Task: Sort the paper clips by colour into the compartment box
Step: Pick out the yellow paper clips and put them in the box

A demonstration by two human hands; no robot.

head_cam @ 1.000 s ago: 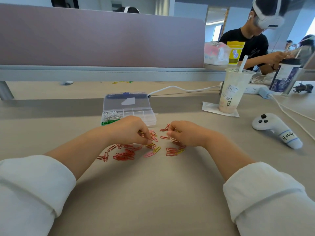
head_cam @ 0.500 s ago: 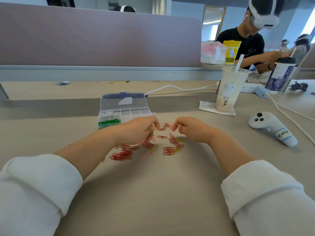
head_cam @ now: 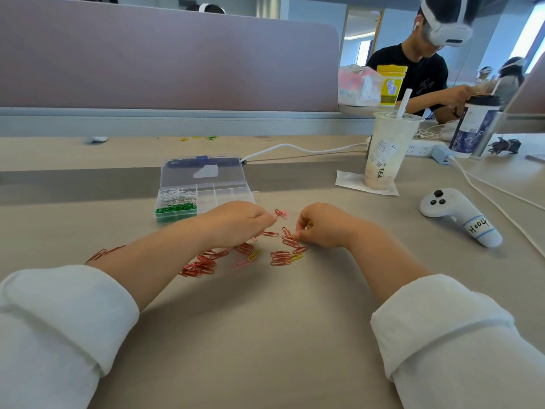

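Red, pink and yellow paper clips [head_cam: 200, 265] lie scattered on the desk between my hands, with a red stack [head_cam: 280, 257] and a yellow clip [head_cam: 253, 255] among them. My left hand [head_cam: 236, 222] is curled over them, thumb and forefinger pinching at a red clip. My right hand [head_cam: 321, 225] is curled too, its fingertips pinching a clip at the edge of the pile. Behind the left hand stands the clear compartment box [head_cam: 233, 193] with its lid open. It holds white clips [head_cam: 177, 196] and green clips [head_cam: 176, 208] in the left compartments.
A plastic drink cup [head_cam: 386, 152] with a straw stands on a napkin at the right. A white controller [head_cam: 460, 215] and white cables [head_cam: 295, 147] lie nearby. A partition [head_cam: 165, 54] closes off the back. Another person works behind it at the right.
Both hands slid forward over the clips, toward the box. My left hand's fingertips then came down, and the right fingertips dropped onto a clip in the pile.
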